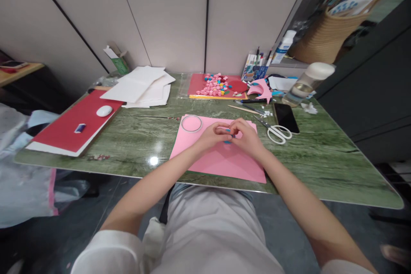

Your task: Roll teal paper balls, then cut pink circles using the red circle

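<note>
Over the pink sheets of paper [221, 160], both hands meet around a small blue piece, seemingly paper [227, 138]. My left hand [212, 134] has its fingers closed on the left side of the piece. From the right, my right hand [245, 135] pinches it with thumb and fingers. Most of the piece is hidden by the fingers. A roll of clear tape, or a similar ring [192, 123], lies flat on the paper's upper left. White-handled scissors [278, 133] rest just right of the paper.
A black phone [286, 118] and a bottle [305, 85] stand at the right. Behind are small pink rolled pieces [215, 84] on a red sheet and a box of pens [255, 67]. White papers [138, 85], a red sheet [70, 126] and a mouse [104, 111] lie left.
</note>
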Motion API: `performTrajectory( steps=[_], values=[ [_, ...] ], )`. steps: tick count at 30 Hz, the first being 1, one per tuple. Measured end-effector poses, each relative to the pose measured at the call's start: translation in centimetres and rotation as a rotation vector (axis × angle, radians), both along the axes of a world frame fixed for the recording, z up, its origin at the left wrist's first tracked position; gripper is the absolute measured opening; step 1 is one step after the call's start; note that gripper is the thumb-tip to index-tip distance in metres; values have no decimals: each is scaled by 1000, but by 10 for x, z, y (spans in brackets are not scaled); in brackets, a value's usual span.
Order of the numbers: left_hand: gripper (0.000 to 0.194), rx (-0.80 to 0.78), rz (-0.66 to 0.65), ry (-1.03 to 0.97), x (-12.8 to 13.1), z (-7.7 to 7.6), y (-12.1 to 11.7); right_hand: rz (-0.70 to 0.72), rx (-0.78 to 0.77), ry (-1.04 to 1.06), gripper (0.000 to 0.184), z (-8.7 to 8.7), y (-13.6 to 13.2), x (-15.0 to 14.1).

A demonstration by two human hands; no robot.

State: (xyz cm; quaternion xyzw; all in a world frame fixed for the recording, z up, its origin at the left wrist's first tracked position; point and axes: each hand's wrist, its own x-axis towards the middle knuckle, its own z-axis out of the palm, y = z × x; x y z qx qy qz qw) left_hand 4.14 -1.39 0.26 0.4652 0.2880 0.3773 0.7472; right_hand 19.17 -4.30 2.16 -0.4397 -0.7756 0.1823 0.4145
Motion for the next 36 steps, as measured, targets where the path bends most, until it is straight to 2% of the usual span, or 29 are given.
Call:
performTrajectory(
  steps=[6, 17, 28, 36],
  values=[
    [48, -27, 68, 2, -4, 1, 3, -15, 15, 7, 4, 3, -2, 3],
    [48, 9, 91, 15, -5, -4, 8, 72, 20, -47, 22, -2, 2, 4],
    [46, -4, 30, -4, -3, 3, 2, -20, 28, 25, 8, 0, 0, 5],
    [46, 1, -38, -7, -1, 2, -1, -15, 57, -37, 13, -1, -1, 3]
  ],
)
